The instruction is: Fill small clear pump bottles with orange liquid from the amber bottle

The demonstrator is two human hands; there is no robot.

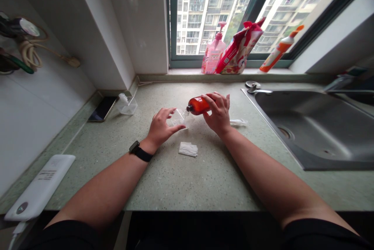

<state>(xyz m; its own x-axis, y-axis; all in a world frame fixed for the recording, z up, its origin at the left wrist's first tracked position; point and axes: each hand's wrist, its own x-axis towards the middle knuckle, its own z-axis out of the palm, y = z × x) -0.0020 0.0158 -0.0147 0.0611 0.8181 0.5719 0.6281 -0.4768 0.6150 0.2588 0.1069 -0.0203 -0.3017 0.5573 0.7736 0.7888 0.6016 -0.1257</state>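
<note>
Holding, in the right hand, an orange-red plastic bottle, fingers wrapped closed around its body, tilted on its side with the dark neck pointing left. Left hand: fingers and thumb curved part-way around a small clear cup, apparently holding it, though how firmly is hard to tell through the clear plastic. Bottle neck: just above the cup's edge, with any liquid too faint to make out. Black watch: on the left wrist, behind the left grip. Folded white tissue: on the speckled green countertop, just below and between the hands. Small clear plastic piece: just beside the right hand, on its far side. Lidded clear tub and phone: beyond the left hand, near the wall. White power bank: well left of the left hand. Steel sink: right of the right hand. Pink pump bottle, red pouch and orange spray bottle: on the windowsill, beyond both hands.
</note>
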